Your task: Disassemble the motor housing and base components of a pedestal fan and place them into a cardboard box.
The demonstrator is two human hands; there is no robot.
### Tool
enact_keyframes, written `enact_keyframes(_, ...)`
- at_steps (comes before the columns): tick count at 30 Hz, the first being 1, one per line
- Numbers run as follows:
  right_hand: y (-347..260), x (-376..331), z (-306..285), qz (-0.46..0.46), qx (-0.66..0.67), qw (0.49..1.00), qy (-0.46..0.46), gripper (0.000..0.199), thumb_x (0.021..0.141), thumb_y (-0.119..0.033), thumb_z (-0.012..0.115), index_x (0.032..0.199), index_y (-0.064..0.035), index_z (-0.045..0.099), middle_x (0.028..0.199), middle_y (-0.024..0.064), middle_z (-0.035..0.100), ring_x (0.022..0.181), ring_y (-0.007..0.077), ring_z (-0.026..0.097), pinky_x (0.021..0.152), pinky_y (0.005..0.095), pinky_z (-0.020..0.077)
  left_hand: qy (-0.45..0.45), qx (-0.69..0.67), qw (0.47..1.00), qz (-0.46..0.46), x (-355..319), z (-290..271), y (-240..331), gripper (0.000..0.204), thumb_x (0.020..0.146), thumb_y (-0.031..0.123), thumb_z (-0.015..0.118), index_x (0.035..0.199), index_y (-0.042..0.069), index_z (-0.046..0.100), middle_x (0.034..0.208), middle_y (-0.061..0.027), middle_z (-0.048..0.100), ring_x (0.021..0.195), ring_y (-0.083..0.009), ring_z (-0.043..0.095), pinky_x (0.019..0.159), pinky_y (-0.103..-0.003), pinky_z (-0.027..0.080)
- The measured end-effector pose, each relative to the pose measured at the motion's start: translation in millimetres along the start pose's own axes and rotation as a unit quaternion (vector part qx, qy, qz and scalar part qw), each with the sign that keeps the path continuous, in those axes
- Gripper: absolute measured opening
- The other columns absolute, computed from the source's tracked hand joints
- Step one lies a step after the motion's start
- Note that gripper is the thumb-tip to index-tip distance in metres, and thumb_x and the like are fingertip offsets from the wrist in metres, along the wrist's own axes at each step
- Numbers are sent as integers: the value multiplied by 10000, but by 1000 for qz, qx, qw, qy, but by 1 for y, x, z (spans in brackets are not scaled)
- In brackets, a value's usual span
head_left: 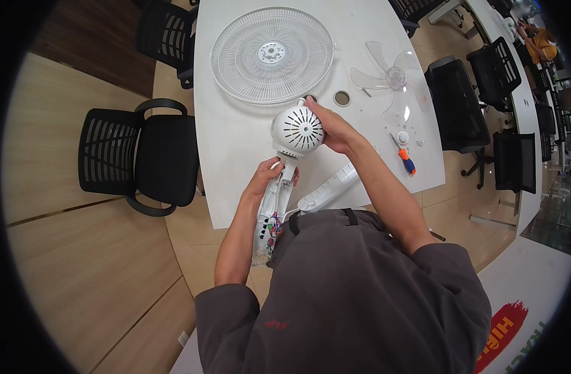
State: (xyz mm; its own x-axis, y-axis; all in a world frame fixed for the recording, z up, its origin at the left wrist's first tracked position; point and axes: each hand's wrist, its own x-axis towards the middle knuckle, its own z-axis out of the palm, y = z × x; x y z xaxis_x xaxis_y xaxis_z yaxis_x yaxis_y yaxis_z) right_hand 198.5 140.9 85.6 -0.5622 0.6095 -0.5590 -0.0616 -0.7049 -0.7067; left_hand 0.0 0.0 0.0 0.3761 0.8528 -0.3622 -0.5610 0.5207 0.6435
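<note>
A white fan motor housing (pixel 303 129) with a ring of dark vent slots is held up over the near part of the table. My right hand (pixel 335 129) wraps its far right side, with the thumb and fingers against the shell. Below the housing, my left hand (pixel 266 177) is closed round the neck of the white fan body (pixel 271 202), fingertips showing on both sides. The fan body is opened, with coloured wires (pixel 273 225) and dark switch buttons exposed, and its lower end hangs past the table edge beside my shirt. A long white cover (pixel 329 189) lies on the table to the right.
A round wire fan grille (pixel 273 55) lies at the far left of the white table (pixel 235 143). Farther right are clear fan blades (pixel 395 78), a tape roll (pixel 341 98), a white round knob (pixel 402 138) and a blue-orange screwdriver (pixel 406 157). Black chairs (pixel 164 159) flank the table.
</note>
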Motion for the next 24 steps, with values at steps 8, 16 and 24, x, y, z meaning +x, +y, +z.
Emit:
enact_keyframes(8, 3, 4, -1, -22, -19, 999, 15, 502, 1015, -544, 387, 1202, -118, 575, 1067, 46, 675, 933, 187, 657, 797, 458, 520, 5, 21, 1000, 4, 2, 0, 0, 496, 872, 323, 705, 1149, -66, 572, 944, -173, 663, 832, -268, 666, 739, -392, 545)
enact_keyframes(16, 7, 3, 1, -36, -2, 999, -13, 541, 1010, -550, 406, 1280, -102, 543, 1173, 45, 636, 1032, 179, 625, 873, 453, 507, 3, 35, 999, 27, -5, -6, -1, 551, 850, 360, 737, 1148, -71, 568, 948, -172, 677, 818, -252, 683, 757, -371, 556)
enact_keyframes(24, 46, -48, -121, -184, -77, 963, 180, 445, 987, -390, 554, 1201, -5, 611, 1077, 89, 656, 948, 193, 650, 780, 328, 541, -3, 31, 998, 49, -5, 2, 2, 596, 815, 388, 763, 1129, -83, 578, 933, -183, 665, 824, -268, 675, 744, -389, 555)
